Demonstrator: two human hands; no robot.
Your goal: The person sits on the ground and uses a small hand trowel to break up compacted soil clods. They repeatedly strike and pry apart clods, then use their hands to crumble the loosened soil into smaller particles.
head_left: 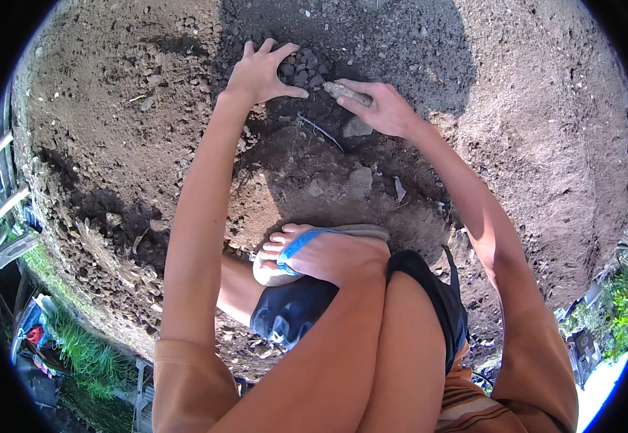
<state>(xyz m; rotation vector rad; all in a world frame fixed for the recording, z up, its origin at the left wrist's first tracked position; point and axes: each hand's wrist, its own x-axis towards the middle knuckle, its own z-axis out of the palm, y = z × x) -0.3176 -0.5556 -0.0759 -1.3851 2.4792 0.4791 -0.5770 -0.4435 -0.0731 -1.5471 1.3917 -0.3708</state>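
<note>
My left hand [258,76] is open on the dirt, its fingers spread around the left side of a small heap of dark stones [305,68]. To the right of the heap, my right hand [390,110] is closed around a short, rough, greyish-brown stick-like piece [346,93]. One end of that piece points toward the stones; the rest is hidden in my palm, and I cannot tell whether it is wood or stone. A thin pale twig [320,131] lies on the soil just below both hands.
A flat stone [357,128] sits below my right hand, and another stone [361,180] is nearer my foot. My foot in a blue-strapped sandal [301,249] rests on the ground. Lumpy soil [119,144] spreads left, with grass [90,353] and wooden boards [11,254] at the left edge.
</note>
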